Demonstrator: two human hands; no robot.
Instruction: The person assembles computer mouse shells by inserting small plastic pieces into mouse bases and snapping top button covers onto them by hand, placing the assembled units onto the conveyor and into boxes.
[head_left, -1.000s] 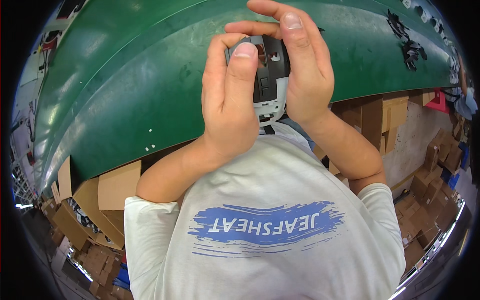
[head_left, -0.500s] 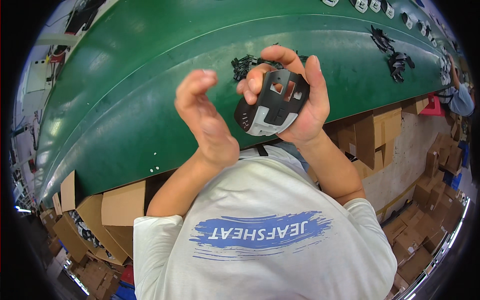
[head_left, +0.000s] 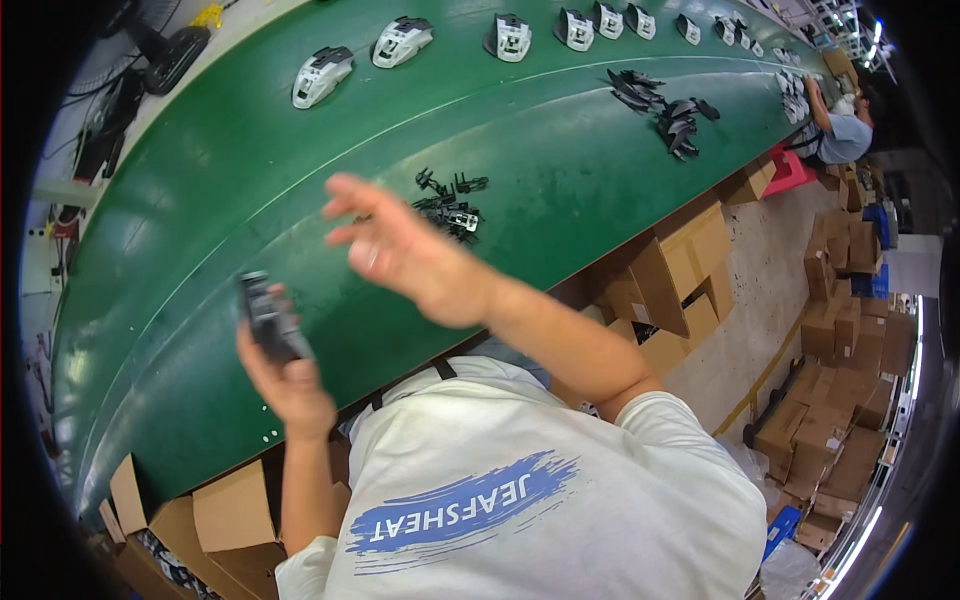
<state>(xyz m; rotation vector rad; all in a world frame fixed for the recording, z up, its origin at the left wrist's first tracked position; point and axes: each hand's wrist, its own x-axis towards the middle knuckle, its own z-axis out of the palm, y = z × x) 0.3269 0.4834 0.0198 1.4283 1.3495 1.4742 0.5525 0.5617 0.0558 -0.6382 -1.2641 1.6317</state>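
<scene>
My left hand (head_left: 290,388) is wrapped round a black computer mouse shell (head_left: 270,318) above the green table's left part. The shell is smeared by motion and shows its narrow side. To the right, my right hand (head_left: 415,255) is stretched over the table with its fingers apart and nothing in them. Just beyond it lies a loose pile of small black plastic parts (head_left: 462,220), with a pale bit among them. My right hand and forearm hide some of the table around this pile.
Along the far side of the green table (head_left: 560,170) stands a spaced row of white-and-black mouse shells (head_left: 403,42). Curved black pieces (head_left: 680,128) lie in heaps at the right. Open cardboard boxes (head_left: 235,505) line the near edge. Another person (head_left: 845,135) works at the far right end.
The mouse shell has passed from my right hand to my left, which has moved down and left with it. My right hand has swung left, now empty. The view has shifted.
</scene>
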